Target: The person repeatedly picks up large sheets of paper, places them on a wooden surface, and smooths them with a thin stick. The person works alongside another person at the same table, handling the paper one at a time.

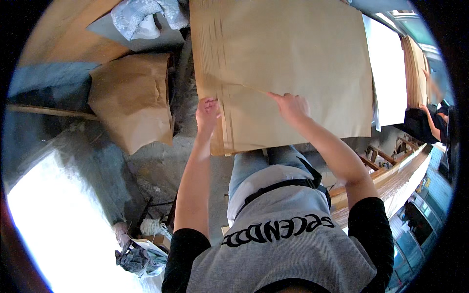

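A broad stack of brown kraft paper sheets lies in front of me, its left edges fanned into narrow steps. My left hand is at the stack's left edge near its front corner, fingers curled in; whether paper is pinched in them is hidden. Over the middle of the top sheet, my right hand is closed. A thin, pale tan stick-like strip runs from its fingertips leftward, close above the paper.
Folded brown paper lies left of the stack, below a bundled white cloth. White sheets stand to the right, beyond them another person's arm. A rope coil and dark plastic bag sit at lower left.
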Action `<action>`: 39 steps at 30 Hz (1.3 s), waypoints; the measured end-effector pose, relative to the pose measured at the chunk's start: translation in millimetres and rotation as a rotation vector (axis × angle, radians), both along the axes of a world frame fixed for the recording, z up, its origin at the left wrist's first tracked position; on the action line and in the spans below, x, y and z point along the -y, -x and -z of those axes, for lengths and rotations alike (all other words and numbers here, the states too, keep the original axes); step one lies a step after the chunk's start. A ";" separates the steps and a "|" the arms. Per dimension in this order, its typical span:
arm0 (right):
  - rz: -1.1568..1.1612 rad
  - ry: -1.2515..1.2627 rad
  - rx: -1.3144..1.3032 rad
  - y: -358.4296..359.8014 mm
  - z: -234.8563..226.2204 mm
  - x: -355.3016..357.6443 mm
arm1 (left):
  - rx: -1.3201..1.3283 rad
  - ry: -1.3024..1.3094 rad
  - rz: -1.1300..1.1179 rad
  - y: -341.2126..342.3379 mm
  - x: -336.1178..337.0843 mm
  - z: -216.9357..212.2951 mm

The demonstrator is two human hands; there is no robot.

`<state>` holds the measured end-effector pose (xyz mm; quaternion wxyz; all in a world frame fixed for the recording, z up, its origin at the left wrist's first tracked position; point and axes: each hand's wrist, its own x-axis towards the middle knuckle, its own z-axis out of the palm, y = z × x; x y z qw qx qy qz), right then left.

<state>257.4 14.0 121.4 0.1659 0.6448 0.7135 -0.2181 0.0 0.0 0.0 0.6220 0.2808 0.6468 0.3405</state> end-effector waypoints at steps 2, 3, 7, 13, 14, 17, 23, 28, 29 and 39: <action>0.014 -0.023 -0.047 -10.6 5.3 18.6 | -0.005 0.015 0.031 5.1 7.3 -5.2; 0.007 -0.078 -0.026 -26.2 8.7 9.0 | -0.004 0.011 0.042 -8.0 -6.6 -5.8; 0.150 -0.079 -0.175 -46.0 -4.1 21.3 | 0.000 0.236 0.191 -17.4 18.2 -27.2; 0.721 0.103 -0.860 -136.7 23.5 49.9 | 0.605 0.238 0.049 -3.1 99.1 -26.9; 0.831 0.186 -0.986 -153.4 23.4 61.8 | 0.733 0.222 0.039 -6.6 116.6 -34.4; 0.736 0.278 -1.014 -189.7 34.9 110.2 | 0.946 0.150 0.018 -47.7 163.4 -38.9; 0.568 0.798 -0.852 -205.0 47.8 170.1 | 0.785 0.368 -0.114 -185.6 165.0 -29.5; 0.789 0.765 -1.013 -240.1 89.1 207.5 | 0.409 0.381 -0.381 -253.1 154.3 -2.6; 0.839 0.720 -1.066 -254.1 92.5 213.0 | 0.419 0.370 -0.381 -256.5 155.1 -2.8; 1.667 0.561 -1.511 -376.9 75.5 195.2 | 0.417 0.471 -0.398 -233.3 140.9 -9.0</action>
